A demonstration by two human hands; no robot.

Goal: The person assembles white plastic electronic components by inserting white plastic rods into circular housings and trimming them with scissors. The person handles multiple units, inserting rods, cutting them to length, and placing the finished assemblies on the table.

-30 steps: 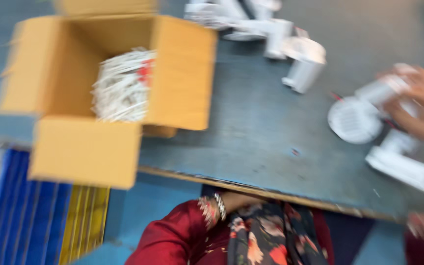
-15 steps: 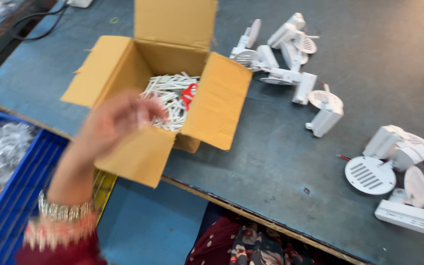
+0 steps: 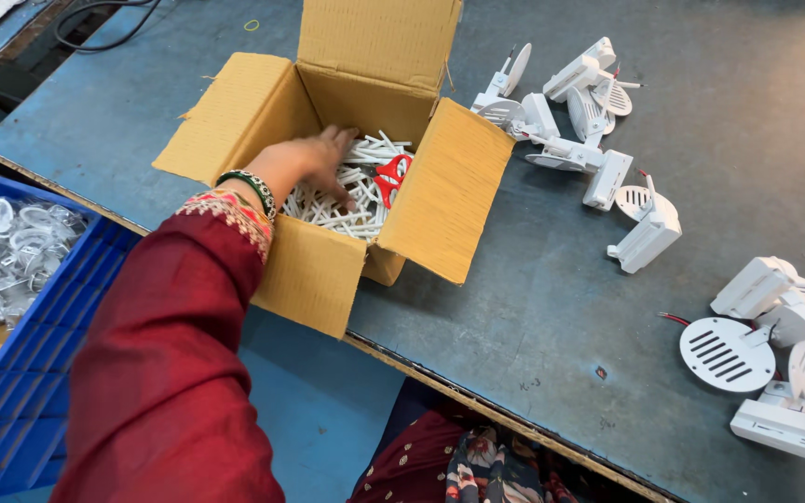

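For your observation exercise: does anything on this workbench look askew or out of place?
The open cardboard box juts past the table edge, its front flap hanging. The left hand reaches into its white sticks.

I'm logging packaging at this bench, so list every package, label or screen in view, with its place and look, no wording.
Open brown cardboard box: on the grey table's near edge, flaps spread, full of thin white sticks; the left hand reaches inside.
Red and white label: among the sticks, right of the hand.
Blue plastic crate: below the table at left, holding clear bagged parts.
No screens or signs.
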